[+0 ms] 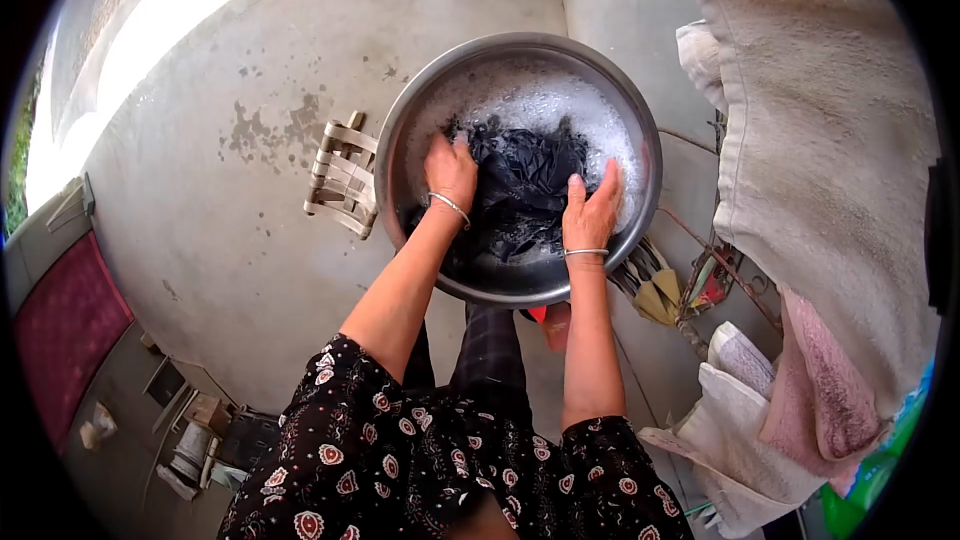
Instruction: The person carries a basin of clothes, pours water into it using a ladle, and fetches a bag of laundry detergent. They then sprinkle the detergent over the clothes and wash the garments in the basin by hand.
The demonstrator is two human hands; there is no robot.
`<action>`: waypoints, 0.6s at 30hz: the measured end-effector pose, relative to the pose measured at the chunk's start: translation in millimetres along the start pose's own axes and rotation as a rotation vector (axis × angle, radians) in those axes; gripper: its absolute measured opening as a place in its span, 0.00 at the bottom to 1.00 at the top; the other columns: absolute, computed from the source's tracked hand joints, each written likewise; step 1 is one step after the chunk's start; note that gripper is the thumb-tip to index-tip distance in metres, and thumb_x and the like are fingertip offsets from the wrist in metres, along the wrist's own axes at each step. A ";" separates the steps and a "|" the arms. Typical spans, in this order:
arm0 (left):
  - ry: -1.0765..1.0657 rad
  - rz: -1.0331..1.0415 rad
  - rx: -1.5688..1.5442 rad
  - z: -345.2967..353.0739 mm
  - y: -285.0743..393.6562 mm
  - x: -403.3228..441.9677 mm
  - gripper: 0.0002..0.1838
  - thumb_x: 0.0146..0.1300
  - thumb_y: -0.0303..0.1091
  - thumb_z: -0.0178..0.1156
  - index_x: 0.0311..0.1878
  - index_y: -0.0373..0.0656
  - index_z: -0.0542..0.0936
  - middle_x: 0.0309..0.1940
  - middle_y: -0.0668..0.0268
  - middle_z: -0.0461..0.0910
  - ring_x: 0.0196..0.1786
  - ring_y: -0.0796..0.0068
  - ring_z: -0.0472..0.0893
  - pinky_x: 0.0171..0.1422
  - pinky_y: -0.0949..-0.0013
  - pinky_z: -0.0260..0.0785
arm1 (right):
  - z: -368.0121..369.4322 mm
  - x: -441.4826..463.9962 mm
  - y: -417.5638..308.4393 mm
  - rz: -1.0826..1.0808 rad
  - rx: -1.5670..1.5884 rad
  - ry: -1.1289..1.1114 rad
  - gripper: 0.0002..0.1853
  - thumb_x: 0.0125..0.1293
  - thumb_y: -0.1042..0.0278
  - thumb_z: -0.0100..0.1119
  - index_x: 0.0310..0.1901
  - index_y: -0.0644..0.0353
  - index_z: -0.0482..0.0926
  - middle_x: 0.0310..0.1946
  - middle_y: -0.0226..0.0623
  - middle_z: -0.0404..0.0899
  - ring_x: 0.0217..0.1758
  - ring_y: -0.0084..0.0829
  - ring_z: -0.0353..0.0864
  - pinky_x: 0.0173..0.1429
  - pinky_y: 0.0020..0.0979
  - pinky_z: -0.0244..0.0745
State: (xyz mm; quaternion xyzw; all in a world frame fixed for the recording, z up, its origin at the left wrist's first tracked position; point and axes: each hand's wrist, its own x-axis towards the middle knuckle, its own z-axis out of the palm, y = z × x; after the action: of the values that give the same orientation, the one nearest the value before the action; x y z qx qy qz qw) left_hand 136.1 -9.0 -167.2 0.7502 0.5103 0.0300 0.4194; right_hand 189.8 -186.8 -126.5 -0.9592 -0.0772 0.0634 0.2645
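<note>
A wide steel basin (400,105) holds soapy water with white foam. In it lies a bunched, soaked dark cloth (530,175), dark blue to black; what kind of garment it is does not show. At the cloth's left edge, my left hand (452,175) is closed, its fingers bent down onto the wet fabric and the tips partly hidden in suds. My right hand (592,208) is over the right side of the basin, thumb and fingers apart, beside the cloth with nothing gripped. Each wrist wears a bangle.
Left of the basin stands a low woven-strap stool (342,178) on the concrete floor (230,270), which has wet splashes. Beige towels (820,90) and a pink cloth (815,380) hang on the right. Sticks and a yellowish object (658,298) lie near the basin's lower right.
</note>
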 end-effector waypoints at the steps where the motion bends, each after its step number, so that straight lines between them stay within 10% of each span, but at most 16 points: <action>1: -0.010 -0.060 -0.007 -0.8 -4.6 -4.1 0.16 0.61 0.40 0.50 0.36 0.32 0.73 0.34 0.36 0.74 0.42 0.35 0.73 0.46 0.50 0.65 | 6.9 0.9 7.1 0.043 0.008 0.005 0.33 0.59 0.57 0.57 0.60 0.68 0.58 0.58 0.59 0.62 0.61 0.53 0.61 0.64 0.46 0.54; 7: -0.289 -0.104 0.180 -23.8 -8.9 -23.8 0.20 0.61 0.41 0.53 0.45 0.31 0.69 0.39 0.38 0.75 0.44 0.37 0.73 0.49 0.50 0.64 | 4.1 56.1 10.6 0.128 0.406 -0.241 0.21 0.52 0.59 0.65 0.44 0.65 0.75 0.39 0.49 0.79 0.43 0.41 0.79 0.48 0.34 0.72; 12: 0.039 0.441 0.418 -58.0 26.3 -49.8 0.21 0.60 0.39 0.54 0.51 0.33 0.69 0.44 0.43 0.72 0.48 0.44 0.71 0.53 0.53 0.63 | -8.1 55.2 7.4 -0.151 0.120 -0.057 0.23 0.58 0.56 0.59 0.48 0.66 0.74 0.46 0.50 0.76 0.51 0.38 0.75 0.58 0.32 0.65; 18: -0.214 0.441 0.033 -3.6 46.2 2.9 0.25 0.63 0.47 0.48 0.54 0.36 0.69 0.41 0.45 0.76 0.46 0.44 0.73 0.53 0.53 0.64 | 10.3 67.3 25.4 0.612 0.858 -0.310 0.41 0.64 0.39 0.44 0.64 0.71 0.57 0.66 0.44 0.57 0.70 0.32 0.53 0.71 0.31 0.44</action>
State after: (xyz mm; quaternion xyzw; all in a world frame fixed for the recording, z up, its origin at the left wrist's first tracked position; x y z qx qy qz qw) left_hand 170.0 -10.5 -135.5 0.8490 0.2874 0.0331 0.4422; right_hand 257.0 -191.0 -153.8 -0.7234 0.2002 0.3037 0.5869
